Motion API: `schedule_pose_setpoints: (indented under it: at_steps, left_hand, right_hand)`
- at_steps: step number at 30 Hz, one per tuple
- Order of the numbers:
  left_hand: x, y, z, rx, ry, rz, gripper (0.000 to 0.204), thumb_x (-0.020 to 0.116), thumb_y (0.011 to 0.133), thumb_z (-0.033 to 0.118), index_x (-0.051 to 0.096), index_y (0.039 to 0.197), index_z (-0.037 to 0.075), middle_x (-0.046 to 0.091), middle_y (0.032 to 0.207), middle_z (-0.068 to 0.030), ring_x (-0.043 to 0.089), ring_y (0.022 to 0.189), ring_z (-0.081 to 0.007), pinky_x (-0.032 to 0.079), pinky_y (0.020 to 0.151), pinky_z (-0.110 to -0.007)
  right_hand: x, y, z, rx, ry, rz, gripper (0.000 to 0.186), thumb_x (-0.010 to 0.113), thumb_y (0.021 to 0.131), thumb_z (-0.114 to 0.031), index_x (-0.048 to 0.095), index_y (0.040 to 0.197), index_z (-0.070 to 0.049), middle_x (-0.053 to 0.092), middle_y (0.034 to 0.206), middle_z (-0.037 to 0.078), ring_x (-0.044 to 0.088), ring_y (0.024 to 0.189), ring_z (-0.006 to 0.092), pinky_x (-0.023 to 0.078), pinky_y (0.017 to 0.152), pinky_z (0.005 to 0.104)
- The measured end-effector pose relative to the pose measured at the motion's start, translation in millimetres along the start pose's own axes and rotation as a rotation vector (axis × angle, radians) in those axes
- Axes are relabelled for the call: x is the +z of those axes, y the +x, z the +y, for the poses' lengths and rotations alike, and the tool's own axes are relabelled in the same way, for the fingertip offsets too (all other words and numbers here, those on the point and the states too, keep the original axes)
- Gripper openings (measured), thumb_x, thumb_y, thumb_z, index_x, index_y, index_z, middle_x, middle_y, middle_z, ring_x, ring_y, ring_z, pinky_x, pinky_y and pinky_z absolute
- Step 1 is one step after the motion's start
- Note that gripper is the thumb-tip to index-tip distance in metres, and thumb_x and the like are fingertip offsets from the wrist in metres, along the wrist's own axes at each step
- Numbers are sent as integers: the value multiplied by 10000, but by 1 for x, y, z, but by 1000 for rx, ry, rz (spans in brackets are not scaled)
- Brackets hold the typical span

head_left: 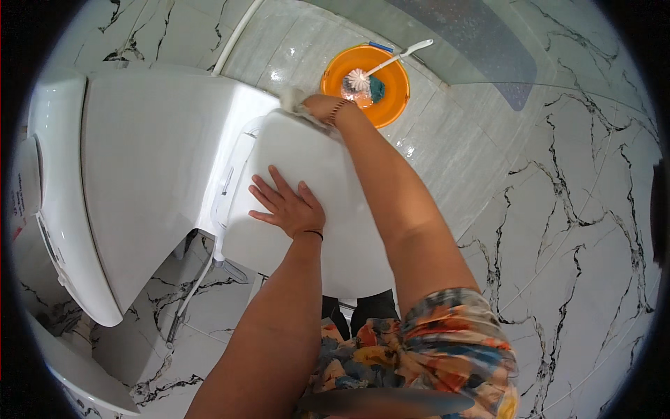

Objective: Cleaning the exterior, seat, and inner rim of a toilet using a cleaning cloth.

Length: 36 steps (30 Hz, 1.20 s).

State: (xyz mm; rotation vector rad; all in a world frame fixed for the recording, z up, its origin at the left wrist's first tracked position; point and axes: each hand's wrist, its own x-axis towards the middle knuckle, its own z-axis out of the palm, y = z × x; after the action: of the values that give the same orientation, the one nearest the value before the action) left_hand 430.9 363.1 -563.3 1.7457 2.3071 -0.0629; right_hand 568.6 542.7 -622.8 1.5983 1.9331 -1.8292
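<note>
My left hand [289,208] lies flat on the white toilet lid [349,241], fingers spread, holding nothing. At the far edge of the lid, my right hand [322,108] is closed on a pale cloth [292,102], pressed against the rim. Part of the cloth is hidden behind the hand, and its fingers are hard to make out. The lid is down over the bowl, its hinge side toward the tall white cistern [146,153] on the left.
Just beyond my right hand stands an orange bucket [399,84] with a white toilet brush [384,64] leaning in it. Coloured cloths lie inside. Glass panelling [467,42] rises behind; a thin hose [192,297] hangs by the toilet's left side. The grey floor [436,133] looks wet.
</note>
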Motion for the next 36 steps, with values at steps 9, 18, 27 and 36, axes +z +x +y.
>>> schedule_pose_setpoints:
  at_steps: [9,18,27,36]
  left_hand:
    - [0,-3,4,-6,-30,-23,632,365,900,368,142,1448,145,7,1506,-175,-44,1387,-360,-75,1013,-643]
    - [-4,1,-5,-2,-10,3,642,363,901,375,131,1454,146,8,1506,-178,-39,1390,-352,-70,1012,-643]
    - [-1,-3,0,8,-7,-13,664,387,891,369,119,1457,149,1,1505,-187,-47,1388,-362,-88,1016,-635]
    - [-1,-3,4,13,-37,-13,658,390,889,365,137,1455,146,12,1504,-188,-39,1388,-364,-94,1015,-633]
  right_hand:
    - [-4,49,-60,99,70,283,651,433,857,-552,545,1193,-5,564,1177,213,555,1088,324,421,928,393]
    - [-11,11,-32,-154,660,-122,749,590,779,-551,456,1283,-13,562,1204,167,538,1108,227,422,913,304]
    - [-6,59,-71,-10,64,155,814,683,688,-504,446,1268,16,544,1200,232,543,1095,307,422,920,341]
    - [-7,25,-16,-204,287,105,598,554,824,-477,518,1214,-25,565,1188,196,537,1086,290,402,925,344]
